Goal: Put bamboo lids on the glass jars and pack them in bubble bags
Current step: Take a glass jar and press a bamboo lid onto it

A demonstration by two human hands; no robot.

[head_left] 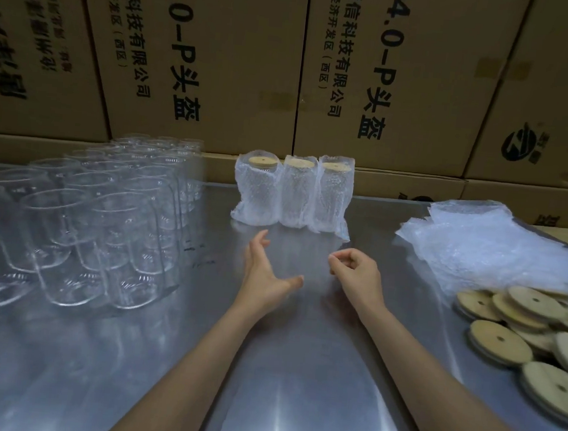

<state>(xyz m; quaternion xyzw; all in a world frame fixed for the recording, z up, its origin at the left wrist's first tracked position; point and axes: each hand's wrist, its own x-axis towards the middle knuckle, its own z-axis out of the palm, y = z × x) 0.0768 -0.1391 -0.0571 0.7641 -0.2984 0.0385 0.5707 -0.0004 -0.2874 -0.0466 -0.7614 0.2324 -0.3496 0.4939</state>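
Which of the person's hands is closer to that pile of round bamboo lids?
Right. The right hand hovers above the table just left of the bamboo lids; the left hand is farther left, beyond it, nearer the empty glass jars.

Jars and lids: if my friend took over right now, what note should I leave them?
Left hand: open, fingers spread, holding nothing.
Right hand: loosely curled, holding nothing. Both hover over the metal table.
Done: three packed jars stand in a row at the back, each lidded and inside a bubble bag.
Left to do: many bare glass jars wait on the left with no lids.
Supplies: bamboo lids are piled on the right, and the empty bubble bags lie just behind them.
Probably next: take a jar, lid it, bag it.
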